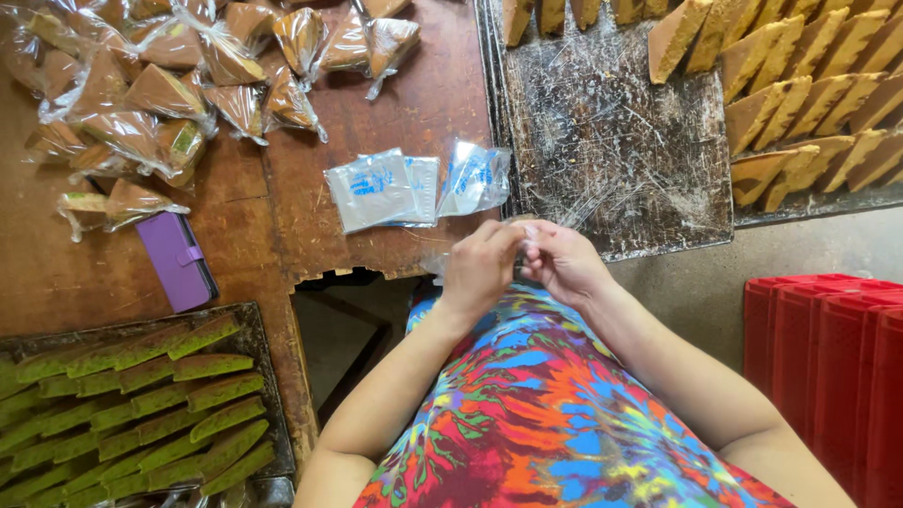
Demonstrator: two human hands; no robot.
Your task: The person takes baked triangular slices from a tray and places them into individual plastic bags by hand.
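Nearest the camera, above a lap covered in bright tie-dye cloth, the person's left hand point(480, 268) and right hand point(562, 259) meet just off the desk's near edge. The fingers of both are bunched together, pinching a small clear plastic bag point(527, 229) between them; only a thin glint of film shows at the fingertips, so how much of it is gripped cannot be told. The bag looks very light, limp and slick, likely to cling to itself, so it seems best taken at the mouth edge with the two sides rubbed apart, rather than by its middle.

To the lower left sits a dark tray point(268, 395) of green wedge slices point(141, 414) in rows. To the lower right stand red plastic crates point(828, 376) on the floor.

Further out on the brown wooden desk point(423, 103), a small stack of empty clear bags point(414, 188) with blue print lies just beyond the hands. A purple wallet case point(176, 261) lies to the left.

Farthest away, a heap of wrapped brown wedges point(169, 85) fills the upper left. A scratched metal tray point(611, 141) at the upper right is mostly bare near the hands, with unwrapped brown wedge slices point(809, 94) standing in rows toward its far side. Nothing lies between the hands and the bag stack or the metal tray.
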